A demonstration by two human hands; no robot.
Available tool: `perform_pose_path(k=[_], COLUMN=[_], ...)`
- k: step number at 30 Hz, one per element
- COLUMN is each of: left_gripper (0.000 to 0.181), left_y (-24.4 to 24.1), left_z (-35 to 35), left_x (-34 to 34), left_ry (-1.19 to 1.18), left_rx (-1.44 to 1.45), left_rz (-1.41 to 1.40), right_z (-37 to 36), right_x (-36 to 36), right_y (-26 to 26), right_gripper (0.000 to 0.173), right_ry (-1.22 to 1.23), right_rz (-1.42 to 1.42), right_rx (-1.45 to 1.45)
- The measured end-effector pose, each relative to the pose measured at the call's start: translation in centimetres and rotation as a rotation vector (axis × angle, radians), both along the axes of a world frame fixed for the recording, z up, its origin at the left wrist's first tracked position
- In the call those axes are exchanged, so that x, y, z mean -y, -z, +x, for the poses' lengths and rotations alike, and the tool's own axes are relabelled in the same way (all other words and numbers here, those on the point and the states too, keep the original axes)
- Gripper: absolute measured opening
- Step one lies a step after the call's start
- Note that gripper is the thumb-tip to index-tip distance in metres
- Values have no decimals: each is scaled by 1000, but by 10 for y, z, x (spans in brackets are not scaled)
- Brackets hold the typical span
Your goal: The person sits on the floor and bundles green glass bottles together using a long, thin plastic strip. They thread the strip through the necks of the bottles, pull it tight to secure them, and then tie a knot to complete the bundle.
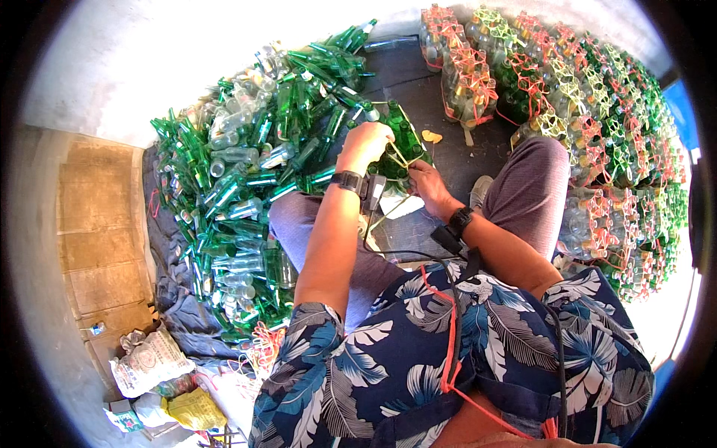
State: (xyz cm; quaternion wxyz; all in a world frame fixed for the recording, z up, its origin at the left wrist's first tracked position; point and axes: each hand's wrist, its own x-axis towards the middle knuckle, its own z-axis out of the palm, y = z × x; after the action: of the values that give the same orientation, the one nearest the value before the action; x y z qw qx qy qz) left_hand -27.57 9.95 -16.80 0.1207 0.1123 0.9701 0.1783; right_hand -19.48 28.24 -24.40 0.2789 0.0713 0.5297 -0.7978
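Observation:
Between my knees stands an upright cluster of green glass bottles (399, 130). A pale yellow plastic cord (395, 151) runs around and across their necks. My left hand (367, 141) reaches over the cluster's left side, its fingers closed on the cord near the necks. At the near right edge my right hand (430, 185) pinches the same cord between thumb and finger. A loose length of cord hangs down towards me. The left hand and forearm hide part of the bottles. Below the cluster lies a white sheet (401, 207).
Loose green and clear bottles (252, 151) lie heaped on my left. Rows of bottles tied with red and yellow cord (582, 101) stand on my right. Pink and white cord (266, 347), a printed sack (151, 358) and a yellow bag (196, 409) lie at lower left.

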Motion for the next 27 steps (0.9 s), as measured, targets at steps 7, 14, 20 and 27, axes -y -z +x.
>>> perform_pose_path(k=[7, 14, 20, 27], left_gripper=[22, 23, 23, 29], left_y=[-6, -9, -7, 8], left_z=[3, 3, 1, -4], left_x=[-4, -6, -7, -4], left_ry=[-21, -17, -4, -19], left_rx=[3, 8, 17, 28], left_rz=[-21, -29, -16, -15], right_z=[0, 0, -1, -3], right_x=[1, 0, -1, 0], right_y=[0, 0, 0, 5], right_gripper=[16, 16, 16, 15], right_ry=[28, 18, 7, -17], right_rz=[-11, -44, -42, -3], right_rx=[53, 50, 41, 24])
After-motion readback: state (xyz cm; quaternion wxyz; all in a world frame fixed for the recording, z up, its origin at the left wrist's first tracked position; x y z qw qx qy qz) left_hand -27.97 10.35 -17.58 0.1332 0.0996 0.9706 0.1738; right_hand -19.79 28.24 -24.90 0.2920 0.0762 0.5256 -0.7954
